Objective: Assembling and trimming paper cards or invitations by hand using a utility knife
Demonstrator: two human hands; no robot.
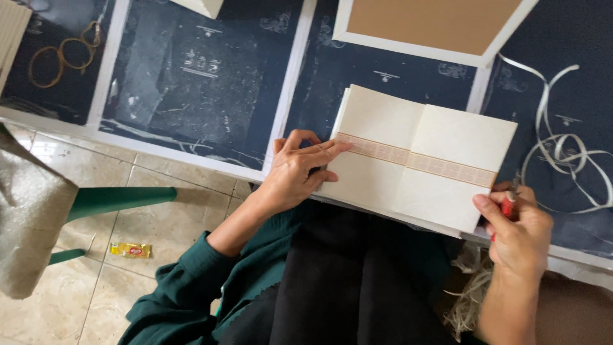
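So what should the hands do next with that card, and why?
Probably bring the right hand, holding a red tool, to the cream folded card's right edge. The left hand already presses the card's left edge flat on the dark table.

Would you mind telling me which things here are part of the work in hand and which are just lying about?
In hand:
- cream folded card with a patterned band, pressed flat by the left hand
- red-handled tool, gripped in the right hand

Lying about:
- rubber bands
- loose white ribbon
- brown board in a white frame
- yellow wrapper on the floor
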